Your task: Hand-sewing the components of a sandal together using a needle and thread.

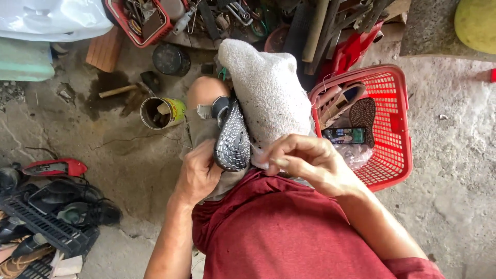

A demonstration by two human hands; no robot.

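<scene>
Here, left hand (pixel 199 173) clasping studded shoe (pixel 232 139); right hand (pixel 310 163) pinched, contents unclear.

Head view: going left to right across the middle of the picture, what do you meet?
Red shoe → open tin can → left hand → shoe with patterned sole → right hand → phone → red basket.
</scene>
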